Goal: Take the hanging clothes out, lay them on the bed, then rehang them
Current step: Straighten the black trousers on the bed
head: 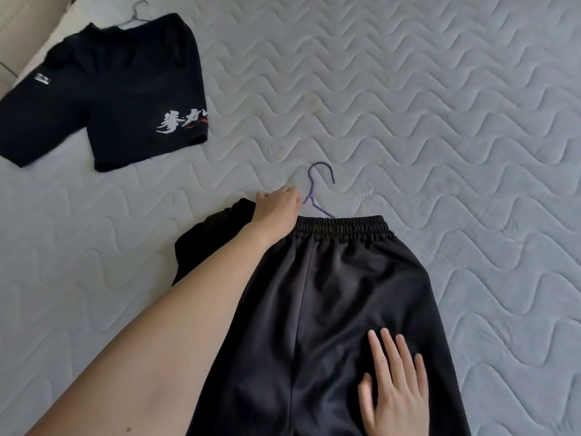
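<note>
Lying flat on the bed point(440, 105), the black trousers point(345, 278) stretch from their gathered elastic waistband point(339, 228) down past the lower edge of the view. A purple hanger point(314, 196) pokes out above that waistband, its hook resting on the mattress. The left hand point(276, 209) sits at the waistband's left corner, fingers curled around the hanger's arm where it meets the fabric. The right hand point(396, 385) lies released, palm down with straight fingers, on the trousers' right leg.

Far up and left of the trousers, black shorts point(110, 89) lie spread out on a thin wire hanger point(136, 14). One leg carries white brush-stroke characters point(182, 122) with a small red mark beside them; the other has a small white label point(42, 79), too small to read.

The bed's cover is pale grey, quilted in wavy stitching, with a faint yellowish stain above the trousers. A beige strip point(19, 36) shows beyond the shorts.
</note>
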`<state>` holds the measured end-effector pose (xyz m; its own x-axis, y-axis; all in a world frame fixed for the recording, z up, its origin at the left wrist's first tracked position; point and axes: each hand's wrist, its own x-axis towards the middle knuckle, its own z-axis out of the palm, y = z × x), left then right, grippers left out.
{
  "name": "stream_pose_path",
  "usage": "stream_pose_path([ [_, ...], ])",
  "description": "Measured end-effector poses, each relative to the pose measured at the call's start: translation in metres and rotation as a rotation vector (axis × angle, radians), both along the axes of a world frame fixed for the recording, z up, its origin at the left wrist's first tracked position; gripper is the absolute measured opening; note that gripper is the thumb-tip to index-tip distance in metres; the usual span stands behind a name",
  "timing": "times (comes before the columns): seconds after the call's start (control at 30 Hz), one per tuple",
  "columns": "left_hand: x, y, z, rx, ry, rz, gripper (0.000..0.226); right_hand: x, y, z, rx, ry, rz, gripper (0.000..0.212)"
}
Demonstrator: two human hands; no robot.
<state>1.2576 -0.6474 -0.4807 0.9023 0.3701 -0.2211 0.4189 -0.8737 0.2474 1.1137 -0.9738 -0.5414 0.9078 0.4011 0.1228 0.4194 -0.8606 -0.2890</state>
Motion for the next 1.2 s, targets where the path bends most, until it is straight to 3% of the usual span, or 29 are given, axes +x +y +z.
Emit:
stream_pose_path([
  [0.27, -0.011, -0.006, 0.029, -0.079, -0.108, 0.081, 0.026, 0.0, -0.003, 0.001, 0.045, 0.023, 0.012, 0.063],
  [0.5, -0.064, -0.01, 0.129, -0.153, -0.165, 0.122, 0.019, 0.015, -0.007, 0.037, -0.001, 0.368, 0.088, 0.061],
  [0.6, -0.1, -0.022, 0.196, -0.246, -0.186, 0.176, 0.017, 0.021, -0.011, 0.1, 0.256, 0.614, -0.005, 0.052],
  [0.77, -0.174, -0.061, 0.312, -0.385, -0.127, 0.287, 0.031, -0.003, -0.034, 0.225, 0.482, 0.727, -0.14, 0.045],
  [1.03, -0.327, -0.129, 0.499, -0.364, -0.283, 0.491, 0.031, -0.087, -0.068, 0.42, 0.616, 0.828, 0.028, 0.036],
  [1.2, -0.465, -0.183, 0.535, -0.355, -0.416, 0.755, 0.026, -0.149, -0.069, 0.477, 0.649, 0.879, 0.221, 0.025],
])
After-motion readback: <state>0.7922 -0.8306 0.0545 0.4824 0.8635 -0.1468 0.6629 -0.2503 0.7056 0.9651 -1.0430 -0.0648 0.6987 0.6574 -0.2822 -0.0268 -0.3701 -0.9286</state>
